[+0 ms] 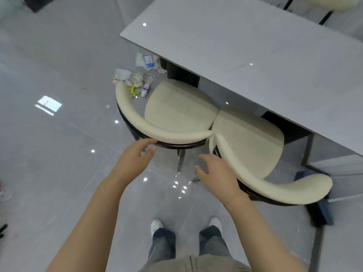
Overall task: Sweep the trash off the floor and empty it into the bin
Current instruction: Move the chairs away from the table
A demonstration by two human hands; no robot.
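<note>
A pile of trash (140, 75) lies on the grey floor beside the table's corner: crumpled paper, a blue and white packet, a small bottle, yellow scraps. Part of it is hidden behind the left chair's backrest. My left hand (135, 156) is open, fingertips at the dark rim under the left cream chair (176, 108). My right hand (216, 173) is open too, next to the backrest of the right cream chair (249, 142), holding nothing. No broom, dustpan or bin shows clearly.
A grey table (245, 52) fills the upper right, with both chairs pushed against it. A dark blue object (320, 209) stands by the table leg at the right. My feet (186, 224) are just behind the chairs. Open floor spreads to the left.
</note>
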